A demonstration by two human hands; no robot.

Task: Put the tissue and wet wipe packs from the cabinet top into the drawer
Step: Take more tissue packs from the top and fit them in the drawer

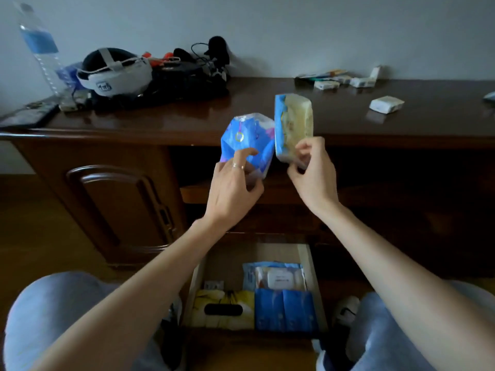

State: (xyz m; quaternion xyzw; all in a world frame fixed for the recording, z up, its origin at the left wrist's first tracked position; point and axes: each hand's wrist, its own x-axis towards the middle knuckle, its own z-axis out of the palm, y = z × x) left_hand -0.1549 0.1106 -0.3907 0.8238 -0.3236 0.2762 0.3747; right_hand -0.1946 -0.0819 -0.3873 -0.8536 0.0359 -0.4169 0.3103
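Note:
My left hand (233, 188) grips a blue tissue pack (247, 141) by its lower end, in the air in front of the cabinet's edge. Beside it, my right hand (312, 174) pinches the bottom of an upright pack with a blue edge and pale yellow contents (293, 124). The two packs nearly touch. Below my arms the drawer (305, 259) stands open, and inside lie a wet wipe pack with a white lid (276, 277), blue tissue packs (285, 310) and a yellow tissue pack (223, 309). A small white pack (385, 104) lies on the dark cabinet top (187, 113) at the right.
At the cabinet top's back left sit a water bottle (40, 49), a white head-strap device (115, 73) and tangled black cables (198, 68). Small boxes and packets (340, 80) lie at the back right. A cabinet door (117, 204) is at the left. My knees flank the drawer.

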